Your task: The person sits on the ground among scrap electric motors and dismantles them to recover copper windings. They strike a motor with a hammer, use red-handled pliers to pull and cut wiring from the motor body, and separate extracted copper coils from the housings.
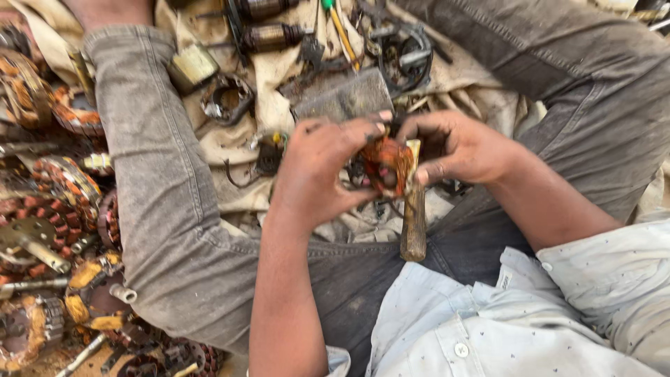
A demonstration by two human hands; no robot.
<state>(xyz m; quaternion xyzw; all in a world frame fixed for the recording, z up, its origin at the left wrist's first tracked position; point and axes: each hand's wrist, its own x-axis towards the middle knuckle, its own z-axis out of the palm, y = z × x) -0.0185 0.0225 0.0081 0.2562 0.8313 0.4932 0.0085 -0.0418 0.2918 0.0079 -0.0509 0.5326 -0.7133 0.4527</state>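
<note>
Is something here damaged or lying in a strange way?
Nothing clearly wrong. Both hands, left and right, hold a small copper coil. A wooden handle hangs beneath it. Wound stators lie heaped untidily beside the leg.

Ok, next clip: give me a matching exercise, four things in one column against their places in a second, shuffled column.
Things:
1. small copper-wound coil
2. wooden-handled tool
3. grey metal block
4. pile of wound stators

Places:
A. on the cloth just beyond the hands
B. gripped between the left hand and the right hand
C. heaped at the left edge of the view, beside the trouser leg
D. hanging down under the hands, over the lap

Pairs: 1-B, 2-D, 3-A, 4-C
</note>
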